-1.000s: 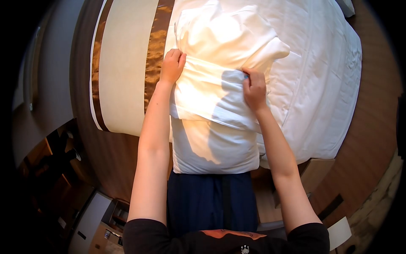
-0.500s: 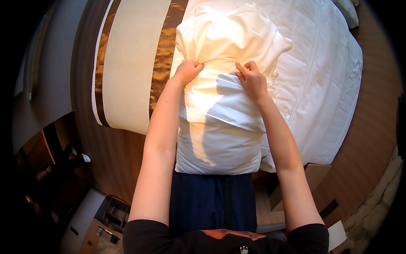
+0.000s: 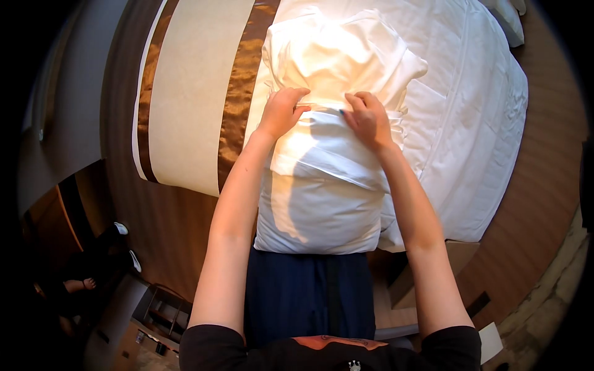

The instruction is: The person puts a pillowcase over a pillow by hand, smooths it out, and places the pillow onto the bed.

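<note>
A white pillow [image 3: 322, 213] lies lengthwise from my lap onto the bed, its near end plump and smooth. Over its far part spreads a loose, wrinkled white pillowcase [image 3: 340, 55], bunched in folds and lit brightly. My left hand [image 3: 284, 111] rests at the left side of the bunched cloth, thumb and fingers apart. Opposite it, my right hand [image 3: 368, 117] touches the cloth's right side, with a gap between thumb and forefinger. Whether any cloth is between the fingers is hard to see.
The bed has a white duvet [image 3: 464, 123] and a cream runner [image 3: 189, 93] with shiny brown bands [image 3: 244, 80]. Another white pillow [image 3: 504, 21] is at the far right. Someone's feet in white shoes [image 3: 135, 261] show at lower left, near a wooden cabinet [image 3: 148, 346].
Both hands have loosened from a pinch on the cloth, fingers spreading. My left hand has shifted slightly right. At lower left, the other person's feet have moved.
</note>
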A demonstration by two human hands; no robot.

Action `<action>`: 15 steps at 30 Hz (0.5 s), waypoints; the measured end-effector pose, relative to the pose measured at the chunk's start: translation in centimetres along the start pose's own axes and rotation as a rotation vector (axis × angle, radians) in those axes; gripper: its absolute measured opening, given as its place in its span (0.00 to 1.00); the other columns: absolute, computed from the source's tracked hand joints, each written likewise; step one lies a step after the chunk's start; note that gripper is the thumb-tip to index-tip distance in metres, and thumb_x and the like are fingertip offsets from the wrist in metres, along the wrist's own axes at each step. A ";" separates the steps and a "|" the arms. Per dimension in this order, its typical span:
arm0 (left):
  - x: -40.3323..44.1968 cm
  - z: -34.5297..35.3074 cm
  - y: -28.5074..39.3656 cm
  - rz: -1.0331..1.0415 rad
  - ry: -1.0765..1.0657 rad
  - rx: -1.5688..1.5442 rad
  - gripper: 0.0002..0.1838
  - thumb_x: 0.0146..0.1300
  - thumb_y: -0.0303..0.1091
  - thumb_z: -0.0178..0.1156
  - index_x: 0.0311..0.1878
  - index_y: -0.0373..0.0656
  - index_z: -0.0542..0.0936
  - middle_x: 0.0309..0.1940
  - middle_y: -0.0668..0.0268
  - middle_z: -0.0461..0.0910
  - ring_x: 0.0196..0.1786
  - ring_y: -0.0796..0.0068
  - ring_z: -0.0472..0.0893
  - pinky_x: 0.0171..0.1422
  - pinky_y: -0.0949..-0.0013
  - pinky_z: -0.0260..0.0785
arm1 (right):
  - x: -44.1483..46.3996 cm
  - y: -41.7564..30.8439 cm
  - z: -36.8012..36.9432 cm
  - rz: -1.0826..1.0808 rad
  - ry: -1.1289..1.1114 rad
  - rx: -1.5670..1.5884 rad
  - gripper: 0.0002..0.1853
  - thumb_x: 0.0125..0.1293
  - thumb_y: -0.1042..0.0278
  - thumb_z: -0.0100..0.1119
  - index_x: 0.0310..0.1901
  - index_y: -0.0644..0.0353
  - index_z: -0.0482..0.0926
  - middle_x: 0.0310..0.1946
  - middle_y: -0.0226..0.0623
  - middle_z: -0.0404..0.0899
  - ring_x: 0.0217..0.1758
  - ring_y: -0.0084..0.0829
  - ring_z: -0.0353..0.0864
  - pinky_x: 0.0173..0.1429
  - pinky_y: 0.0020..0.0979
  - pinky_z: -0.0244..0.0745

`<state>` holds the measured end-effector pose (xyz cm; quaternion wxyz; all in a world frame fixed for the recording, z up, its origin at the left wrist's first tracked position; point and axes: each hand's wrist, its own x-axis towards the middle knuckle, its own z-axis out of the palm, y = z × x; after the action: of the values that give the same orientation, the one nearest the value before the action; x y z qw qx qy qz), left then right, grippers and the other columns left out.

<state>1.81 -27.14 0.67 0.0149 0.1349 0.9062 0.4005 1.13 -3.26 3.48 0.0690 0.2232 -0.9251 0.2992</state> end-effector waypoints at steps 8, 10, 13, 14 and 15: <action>-5.6 4.2 -3.0 -0.318 0.480 0.049 0.25 0.59 0.40 0.61 0.57 0.39 0.70 0.48 0.52 0.74 0.50 0.52 0.73 0.60 0.59 0.62 | -7.0 -7.5 2.3 -0.077 -0.394 -0.117 0.45 0.48 0.33 0.60 0.67 0.47 0.62 0.71 0.43 0.50 0.75 0.52 0.43 0.66 0.74 0.36; -8.7 5.2 -4.6 -0.631 0.458 0.018 0.30 0.63 0.48 0.58 0.60 0.36 0.67 0.54 0.49 0.72 0.54 0.50 0.72 0.64 0.59 0.60 | -7.7 -10.0 1.8 -0.093 -0.517 -0.067 0.48 0.45 0.32 0.62 0.67 0.46 0.61 0.71 0.43 0.50 0.75 0.53 0.43 0.64 0.75 0.37; -12.6 6.0 -7.2 -1.107 0.157 -0.430 0.38 0.66 0.60 0.48 0.64 0.33 0.63 0.60 0.49 0.69 0.60 0.53 0.70 0.65 0.61 0.60 | -8.9 -11.9 2.4 -0.033 -0.539 -0.097 0.52 0.40 0.38 0.69 0.68 0.46 0.58 0.71 0.43 0.50 0.74 0.54 0.46 0.63 0.76 0.40; -13.9 6.4 -8.1 -1.136 0.108 -0.650 0.40 0.66 0.61 0.46 0.65 0.33 0.62 0.61 0.50 0.69 0.61 0.55 0.70 0.65 0.62 0.60 | -9.0 -12.3 2.6 -0.006 -0.539 -0.119 0.53 0.40 0.40 0.70 0.69 0.46 0.58 0.71 0.43 0.50 0.73 0.54 0.46 0.63 0.75 0.41; -15.1 6.9 -8.9 -1.154 0.057 -0.872 0.41 0.66 0.63 0.45 0.66 0.33 0.62 0.62 0.51 0.69 0.62 0.57 0.70 0.65 0.63 0.61 | -9.1 -12.7 2.8 0.026 -0.520 -0.136 0.54 0.39 0.44 0.71 0.69 0.47 0.56 0.71 0.43 0.50 0.73 0.53 0.47 0.63 0.75 0.42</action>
<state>15.25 -31.75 -11.74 0.2530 -0.3938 0.5909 0.6571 15.05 -10.67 5.44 -0.1601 0.2755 -0.9326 0.1696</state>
